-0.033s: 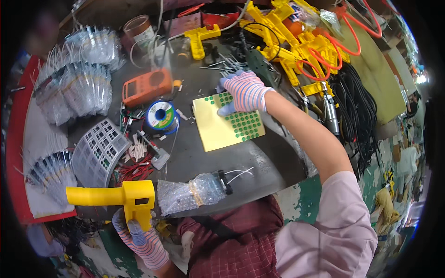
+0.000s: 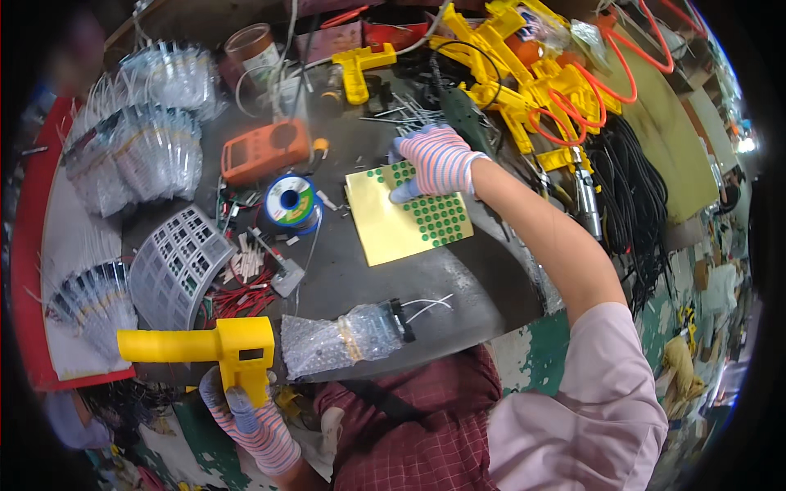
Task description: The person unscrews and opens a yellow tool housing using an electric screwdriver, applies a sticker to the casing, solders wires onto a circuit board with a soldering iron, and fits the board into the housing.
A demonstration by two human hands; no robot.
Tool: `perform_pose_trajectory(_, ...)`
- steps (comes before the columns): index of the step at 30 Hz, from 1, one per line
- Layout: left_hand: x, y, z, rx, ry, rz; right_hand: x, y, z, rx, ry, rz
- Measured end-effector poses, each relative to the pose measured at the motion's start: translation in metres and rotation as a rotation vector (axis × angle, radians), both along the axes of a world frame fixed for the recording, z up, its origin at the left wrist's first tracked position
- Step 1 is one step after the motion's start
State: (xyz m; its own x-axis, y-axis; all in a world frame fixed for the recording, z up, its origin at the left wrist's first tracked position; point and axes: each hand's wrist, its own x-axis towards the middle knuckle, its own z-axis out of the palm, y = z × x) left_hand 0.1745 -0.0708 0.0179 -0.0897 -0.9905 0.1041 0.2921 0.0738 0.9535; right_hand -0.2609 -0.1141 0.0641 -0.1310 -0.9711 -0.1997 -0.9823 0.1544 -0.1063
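Housing point(image 2: 223, 347) (yellow, long rounded barrel pointing left, small rectangular window in the block at its right end) is held up at the near left edge of the tabletop point(image 2: 356, 282), in the left hand point(image 2: 252, 427). That hand is closed round the stub under the block, thumb and fingers gripping from below; striped glove, grey-blue fingertips.

Right hand point(image 2: 440, 160), same glove type, is over the upper part of the sheet point(image 2: 379, 231). Thumb lies on the sheet, set apart from the fingers, which reach its top edge. Can't tell if anything is pinched there (palm side hidden). Sheet is pale yellow, with rows of green dots down its right side and along the top; lower left part is bare.

Near side: bubble-wrapped pack point(image 2: 337, 340) just right of the housing, two white leads sticking out. Red wires point(image 2: 244, 303) sit above the housing, grey tray point(image 2: 182, 263) to their left. Solder spool point(image 2: 304, 204) is left of the sheet, orange multimeter point(image 2: 264, 153) just beyond it. Far right: heap of yellow shells point(image 2: 490, 47), orange hose point(image 2: 563, 105) looping over it, black cables point(image 2: 626, 188) below.
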Motion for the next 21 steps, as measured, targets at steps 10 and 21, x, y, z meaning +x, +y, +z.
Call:
perform_pose_trajectory(10,0.016,-0.001,0.018,0.057,0.010,0.248,0.058,0.047,0.102,-0.414,-0.619,0.063)
perform_pose_trajectory(21,-0.013,-0.017,-0.005,-0.074,-0.191,0.184,0.147,-0.121,0.101,-0.788,-0.229,0.236)
